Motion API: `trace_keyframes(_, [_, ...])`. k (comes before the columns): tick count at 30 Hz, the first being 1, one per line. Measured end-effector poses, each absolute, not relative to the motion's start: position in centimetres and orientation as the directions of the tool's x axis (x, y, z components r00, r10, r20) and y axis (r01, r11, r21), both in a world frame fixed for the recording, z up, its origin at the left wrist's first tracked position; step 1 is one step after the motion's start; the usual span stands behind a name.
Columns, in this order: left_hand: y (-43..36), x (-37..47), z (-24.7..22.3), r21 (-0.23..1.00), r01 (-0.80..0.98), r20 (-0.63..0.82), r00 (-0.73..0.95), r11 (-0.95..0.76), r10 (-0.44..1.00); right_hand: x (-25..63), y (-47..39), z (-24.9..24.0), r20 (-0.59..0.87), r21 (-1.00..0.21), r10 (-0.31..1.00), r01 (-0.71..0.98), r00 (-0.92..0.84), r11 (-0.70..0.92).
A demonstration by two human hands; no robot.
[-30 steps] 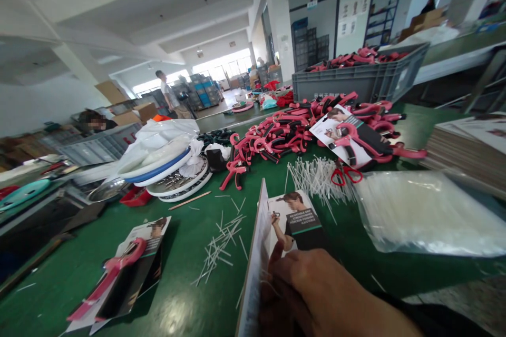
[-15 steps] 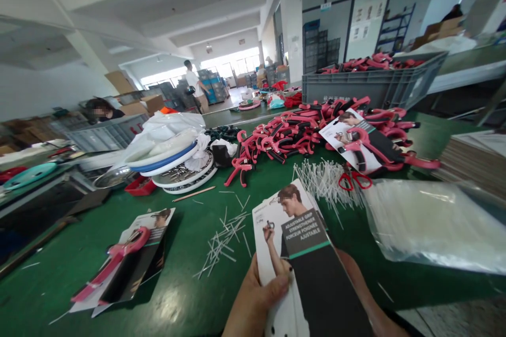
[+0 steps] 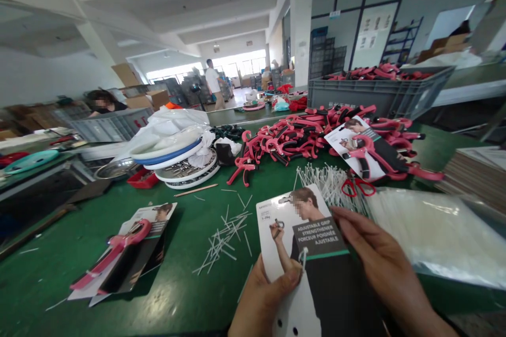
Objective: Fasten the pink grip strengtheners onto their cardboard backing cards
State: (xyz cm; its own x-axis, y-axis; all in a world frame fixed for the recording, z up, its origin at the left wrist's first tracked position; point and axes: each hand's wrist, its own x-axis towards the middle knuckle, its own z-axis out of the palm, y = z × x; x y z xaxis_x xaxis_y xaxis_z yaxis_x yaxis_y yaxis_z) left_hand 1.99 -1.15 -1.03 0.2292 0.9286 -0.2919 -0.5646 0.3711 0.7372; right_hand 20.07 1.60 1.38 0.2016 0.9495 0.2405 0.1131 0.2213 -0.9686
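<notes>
My left hand (image 3: pixel 264 295) grips a printed grip strengthener card (image 3: pixel 324 284) upright near the table's front edge, thumb across its face. A small white cable tie loop (image 3: pixel 303 257) pokes through the card just above that thumb. Beside the card's right edge, my right hand (image 3: pixel 389 263) has its fingers stretched out, the tips by the upper corner; its thumb is hidden. To the left lies a pink hand grip (image 3: pixel 122 250) on its own card. Loose white cable ties (image 3: pixel 223 239) are scattered between it and my left hand.
A pile of pink and black hand grips (image 3: pixel 284 139) spreads behind the card, with a carded one on top. Red scissors (image 3: pixel 358 187) rest by a bundle of ties (image 3: pixel 324 184). A clear bag (image 3: pixel 430 231) lies right. A grey crate (image 3: pixel 367 95) stands behind.
My right hand has come out from behind the card to its right side. The white tie loop now shows through the card, which has shifted slightly right.
</notes>
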Motion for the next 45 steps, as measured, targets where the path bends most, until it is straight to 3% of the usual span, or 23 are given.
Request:
trace_keyframes(2, [-1.1, 1.9, -0.9, 0.766, -0.545, -0.263, 0.219, 0.342, 0.940, 20.9, 1.7, 2.7, 0.430, -0.846, 0.902, 0.370, 0.048, 0.384])
trace_keyframes(4, [-1.0, 1.9, -0.7, 0.799, -0.512, -0.252, 0.192, 0.316, 0.948, 21.1, 1.8, 4.1, 0.551, -0.562, 0.802, 0.609, -0.229, 0.560])
trace_keyframes(6, [-0.9, 1.9, -0.5, 0.821, -0.485, -0.256, 0.158, 0.301, 0.954, 20.7, 1.7, 5.0, 0.529, -0.336, 0.731, 0.683, -0.433, 0.648])
trace_keyframes(8, [-0.9, 1.9, -0.4, 0.828, -0.480, -0.258, 0.135, 0.291, 0.957, 20.0, 1.6, 5.5, 0.498, -0.254, 0.701, 0.688, -0.510, 0.680])
trace_keyframes(17, [0.1, 1.5, -0.1, 0.835, -0.484, -0.186, 0.201, 0.263, 0.962, 18.6, 2.2, 4.5, 0.675, -0.244, 0.597, 0.632, -0.434, 0.736])
trace_keyframes(24, [1.6, 0.8, 0.2, 0.836, -0.446, -0.248, 0.209, 0.318, 0.946, 20.3, 4.1, 5.0, 0.675, -0.415, 0.666, 0.584, -0.318, 0.698])
trace_keyframes(27, [2.4, -0.1, 0.1, 0.833, -0.456, -0.278, 0.142, 0.312, 0.950, 23.2, 7.3, 4.3, 0.606, -0.402, 0.778, 0.780, -0.165, 0.479])
trace_keyframes(28, [2.6, -0.4, 0.1, 0.824, -0.465, -0.295, 0.136, 0.324, 0.946, 24.3, 8.6, 3.9, 0.530, -0.312, 0.840, 0.896, -0.113, 0.317])
trace_keyframes(30, [2.9, -0.7, -0.1, 0.794, -0.489, -0.333, 0.150, 0.362, 0.931, 26.2, 11.2, 2.9, 0.426, -0.239, 0.897, 0.940, -0.122, 0.241])
trace_keyframes(34, [3.3, -0.5, -0.4, 0.766, -0.522, -0.341, 0.166, 0.376, 0.925, 27.1, 14.5, 0.6, 0.144, -0.082, 0.959, 0.963, -0.243, 0.256])
trace_keyframes(38, [3.9, 0.1, -0.5, 0.786, -0.525, -0.303, 0.132, 0.326, 0.944, 25.8, 16.2, -0.8, -0.025, 0.055, 0.969, 0.968, -0.244, 0.245])
trace_keyframes(45, [5.5, -0.6, -1.8, 0.821, -0.469, -0.256, 0.206, 0.325, 0.945, 26.1, 17.0, -0.4, -0.173, 0.095, 0.888, 0.890, -0.427, 0.446])
